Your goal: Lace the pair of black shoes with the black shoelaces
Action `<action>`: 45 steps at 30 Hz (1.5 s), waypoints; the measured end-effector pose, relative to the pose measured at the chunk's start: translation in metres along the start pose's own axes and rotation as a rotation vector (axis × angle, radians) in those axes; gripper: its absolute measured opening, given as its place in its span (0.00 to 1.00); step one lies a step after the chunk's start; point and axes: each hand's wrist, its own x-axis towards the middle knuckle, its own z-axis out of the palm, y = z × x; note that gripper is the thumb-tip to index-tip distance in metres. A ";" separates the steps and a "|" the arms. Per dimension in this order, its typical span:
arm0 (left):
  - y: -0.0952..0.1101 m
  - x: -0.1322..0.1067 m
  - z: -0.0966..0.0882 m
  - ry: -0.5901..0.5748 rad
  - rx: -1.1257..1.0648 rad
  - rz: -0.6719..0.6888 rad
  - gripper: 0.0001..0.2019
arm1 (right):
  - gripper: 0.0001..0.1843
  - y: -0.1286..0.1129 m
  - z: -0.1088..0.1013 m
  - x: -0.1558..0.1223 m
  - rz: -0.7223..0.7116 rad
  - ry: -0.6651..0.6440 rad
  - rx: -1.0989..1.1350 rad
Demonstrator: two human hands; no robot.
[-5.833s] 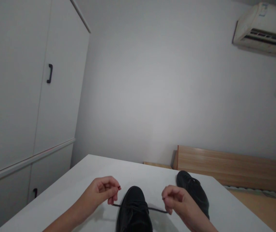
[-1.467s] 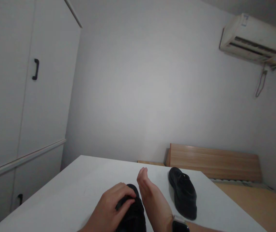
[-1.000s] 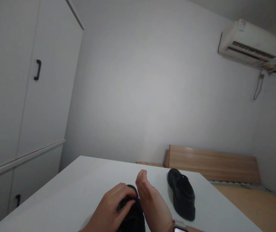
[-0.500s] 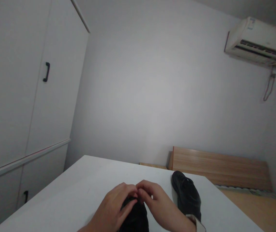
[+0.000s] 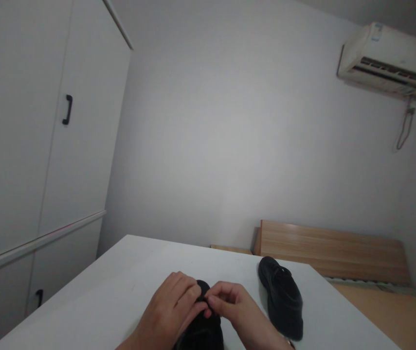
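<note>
At the near edge of the white tabletop (image 5: pixel 127 291), a black shoe (image 5: pixel 202 330) sits toe pointing away, mostly covered by both hands. Left hand (image 5: pixel 171 311) lies over the left side and top of the shoe, fingers curled down onto the upper, gripping it. Right hand (image 5: pixel 235 306) is on the right side, fingers bent inward and pinched together at the top of the shoe, fingertips touching the left hand's fingers. Whatever the pinch holds is hidden; a lace can't be made out. Only the shoe's toe cap and a strip of the upper show between and below the hands.

Second black shoe (image 5: pixel 282 304) lies on the same tabletop to the right, near the first but not touching it or either hand, toe pointing away, heel toward the camera.

Behind the tabletop: light wooden headboard (image 5: pixel 332 250) against the grey wall, wooden floor to the right. White wardrobe (image 5: pixel 28 146) with black handles on the left. Wall-mounted air conditioner (image 5: pixel 386 61) top right, with a cord hanging below it.
</note>
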 end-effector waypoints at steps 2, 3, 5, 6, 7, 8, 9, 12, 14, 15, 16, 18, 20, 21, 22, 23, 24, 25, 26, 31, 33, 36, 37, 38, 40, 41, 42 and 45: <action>-0.001 0.000 -0.001 -0.018 0.044 0.005 0.12 | 0.23 0.001 0.002 -0.002 -0.031 0.010 -0.043; -0.001 0.001 -0.001 -0.035 0.058 0.009 0.14 | 0.23 0.001 0.004 -0.002 -0.051 0.015 -0.075; -0.002 0.002 0.000 -0.066 0.074 0.024 0.16 | 0.22 0.000 0.007 -0.004 -0.098 0.050 -0.185; -0.002 0.002 0.001 -0.076 0.078 0.028 0.17 | 0.22 -0.001 0.009 -0.005 -0.128 0.082 -0.269; -0.003 0.002 0.002 -0.092 0.076 0.027 0.18 | 0.20 -0.002 0.009 -0.006 -0.164 0.123 -0.366; -0.005 0.001 0.003 -0.117 0.064 0.021 0.18 | 0.18 -0.002 0.008 -0.007 -0.201 0.163 -0.464; -0.007 -0.001 0.003 -0.153 0.042 0.006 0.18 | 0.17 -0.002 0.005 -0.009 -0.234 0.198 -0.547; -0.017 -0.010 -0.003 -0.327 -0.096 -0.094 0.16 | 0.15 0.005 -0.015 -0.017 -0.241 0.240 -0.648; -0.022 -0.017 -0.012 -0.480 -0.226 -0.219 0.14 | 0.16 0.015 -0.033 -0.025 -0.175 0.230 -0.634; -0.023 -0.019 -0.016 -0.552 -0.300 -0.301 0.14 | 0.17 0.020 -0.041 -0.029 -0.141 0.228 -0.616; -0.023 -0.019 -0.021 -0.608 -0.376 -0.391 0.13 | 0.18 0.024 -0.048 -0.033 -0.119 0.235 -0.589; -0.020 -0.017 -0.027 -0.630 -0.545 -0.564 0.12 | 0.22 0.030 -0.053 -0.037 -0.111 0.272 -0.506; -0.015 -0.010 -0.026 -0.576 -0.741 -0.695 0.13 | 0.24 0.030 -0.047 -0.035 -0.151 0.295 -0.382; -0.012 -0.006 -0.023 -0.546 -0.840 -0.743 0.14 | 0.25 0.028 -0.041 -0.032 -0.174 0.279 -0.302; -0.009 -0.002 -0.018 -0.522 -0.937 -0.784 0.15 | 0.25 0.026 -0.033 -0.027 -0.189 0.241 -0.211; -0.006 0.002 -0.013 -0.508 -1.029 -0.815 0.17 | 0.25 0.023 -0.025 -0.022 -0.190 0.186 -0.114; -0.003 0.006 -0.007 -0.495 -1.108 -0.837 0.20 | 0.25 0.020 -0.017 -0.016 -0.179 0.120 -0.024; -0.001 0.009 -0.001 -0.478 -1.167 -0.845 0.22 | 0.25 0.018 -0.010 -0.009 -0.165 0.066 0.045; 0.001 0.011 0.004 -0.457 -1.200 -0.844 0.23 | 0.25 0.017 -0.005 -0.003 -0.151 0.031 0.089; 0.003 0.010 0.015 -0.418 -1.177 -0.853 0.23 | 0.25 0.024 -0.002 0.012 -0.150 0.072 0.065; -0.001 0.003 0.014 -0.430 -1.131 -0.887 0.21 | 0.26 0.028 -0.010 0.010 -0.139 0.074 0.070; -0.008 -0.011 0.015 -0.426 -1.049 -0.909 0.20 | 0.27 0.032 -0.021 0.001 -0.079 0.055 0.107; -0.010 -0.015 0.016 -0.404 -1.046 -0.913 0.19 | 0.27 0.031 -0.024 -0.002 -0.060 0.050 0.107; -0.012 -0.018 0.017 -0.373 -1.050 -0.920 0.19 | 0.26 0.029 -0.025 -0.005 -0.050 0.050 0.097; -0.013 -0.020 0.018 -0.305 -1.052 -0.952 0.20 | 0.24 0.023 -0.026 -0.010 -0.064 0.055 0.057; -0.012 -0.019 0.018 -0.287 -1.040 -0.973 0.19 | 0.24 0.020 -0.024 -0.012 -0.084 0.053 0.040; -0.010 -0.016 0.017 -0.287 -1.019 -0.993 0.17 | 0.23 0.017 -0.021 -0.014 -0.112 0.041 0.026; 0.001 -0.007 0.013 -0.358 -0.920 -1.031 0.12 | 0.19 0.012 -0.006 -0.018 -0.209 -0.033 -0.019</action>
